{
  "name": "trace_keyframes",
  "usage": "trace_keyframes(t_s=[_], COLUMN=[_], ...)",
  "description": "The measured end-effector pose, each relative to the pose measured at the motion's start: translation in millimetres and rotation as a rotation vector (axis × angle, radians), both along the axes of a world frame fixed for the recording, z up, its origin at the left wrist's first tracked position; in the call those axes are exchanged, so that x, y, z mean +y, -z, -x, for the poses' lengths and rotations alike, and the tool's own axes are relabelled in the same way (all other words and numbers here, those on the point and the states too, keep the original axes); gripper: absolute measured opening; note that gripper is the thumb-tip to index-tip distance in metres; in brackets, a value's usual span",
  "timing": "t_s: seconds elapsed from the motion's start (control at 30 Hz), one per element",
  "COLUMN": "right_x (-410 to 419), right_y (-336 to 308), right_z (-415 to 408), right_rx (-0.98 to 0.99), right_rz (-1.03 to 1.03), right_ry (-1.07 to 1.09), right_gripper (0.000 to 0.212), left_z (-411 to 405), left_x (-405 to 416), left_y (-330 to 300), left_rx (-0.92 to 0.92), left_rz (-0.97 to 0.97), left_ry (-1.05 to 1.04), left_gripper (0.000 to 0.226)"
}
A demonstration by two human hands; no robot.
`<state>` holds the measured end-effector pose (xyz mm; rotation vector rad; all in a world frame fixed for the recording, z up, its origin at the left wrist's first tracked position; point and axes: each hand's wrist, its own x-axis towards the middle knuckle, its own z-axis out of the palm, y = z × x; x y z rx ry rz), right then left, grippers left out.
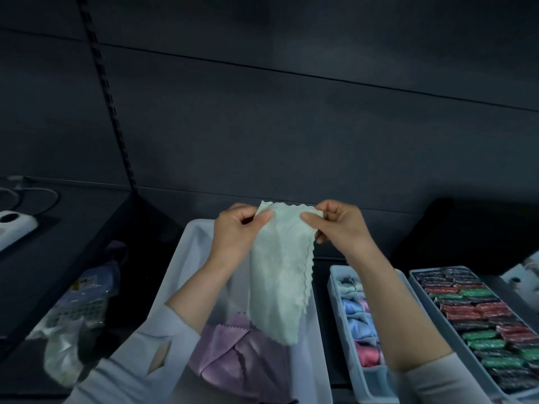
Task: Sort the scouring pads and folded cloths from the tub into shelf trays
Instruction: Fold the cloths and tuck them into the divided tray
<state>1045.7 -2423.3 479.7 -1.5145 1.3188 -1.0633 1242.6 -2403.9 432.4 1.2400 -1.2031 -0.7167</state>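
So both hands are holding up a pale mint green cloth right over the white tub, each one pinching a top corner. The left hand is gripping the left corner between thumb and curled fingers, and the right hand is doing the same on the right corner, so the top edge is stretching between them and the rest is hanging straight down in front of the wrists. The cloth is looking thin and a bit see-through, with a waffle-ish weave and wavy zigzag edges, and it's tapering to a rounded bottom that's dangling just above the stuff still in the tub. Down in there a lilac cloth is lying crumpled, same kind of zigzag edge. To the right of the tub a narrow tray is sitting on the shelf with folded cloths in blue, pink and a lighter colour lined up inside. Next to that, further right, a wider tray is packed with rows of wrapped scouring pads in green, red and dark colours. Off to the left some plastic bags are lying on the shelf, too blurry to say what's in them.
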Motion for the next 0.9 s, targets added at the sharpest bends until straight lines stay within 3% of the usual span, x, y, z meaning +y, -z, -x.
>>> trace_keyframes(t_s=[0.07, 0.17, 0.27, 0.4, 0.6, 0.9], right_x=[-1, 5, 8, 8, 12, 11], right_y=[1, 1, 0, -1, -10, -13], right_z=[-9, -25, -35, -36, -33, -25], right_rx=[0.025, -0.014, -0.065, -0.086, -0.235, -0.154], right_rz=[0.037, 0.062, 0.065, 0.058, -0.017, 0.027], right_ry=[0.020, 0.003, -0.029, -0.042, -0.022, -0.193], right_gripper=[0.020, 0.018, 0.010, 0.010, 0.009, 0.014], left_z=[9, 21, 29, 30, 24, 25], left_x=[2, 8, 10, 12, 12, 13], left_y=[1, 0, 0, -4, -4, -9], left_rx=[-0.080, -0.126, -0.132, -0.136, -0.183, -0.144], left_rz=[0.049, 0.088, 0.112, 0.096, 0.123, 0.088], left_ry=[-0.072, -0.131, -0.117, -0.074, 0.053, 0.120], left_gripper=[0.053, 0.051, 0.043, 0.053, 0.027, 0.013])
